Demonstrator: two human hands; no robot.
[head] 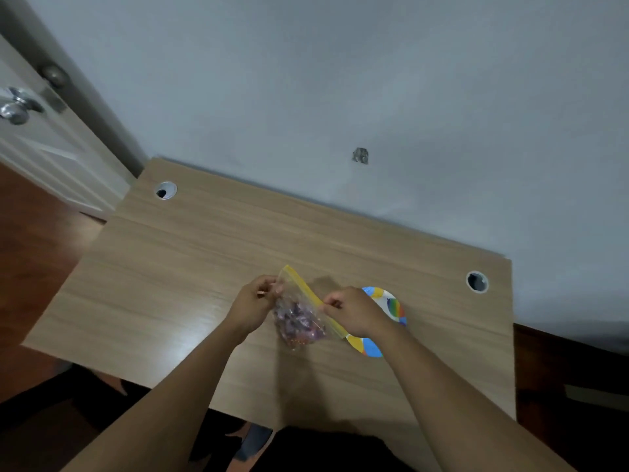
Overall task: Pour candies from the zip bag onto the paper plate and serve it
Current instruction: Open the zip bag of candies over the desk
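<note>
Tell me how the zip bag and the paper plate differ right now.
The zip bag is clear plastic with a yellow strip; the paper plate is opaque with coloured patches. The bag is held between the left hand and right hand; the plate lies flat on the table. The bag holds candies; none show on the plate.

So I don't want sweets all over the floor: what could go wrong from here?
Both hands, left and right, hold the zip bag in the air beside the paper plate, not above it; opened there, the candies might drop onto the table. The right hand also covers part of the plate, so pouring may miss. The plate looks small, and candies could roll off its rim.
</note>
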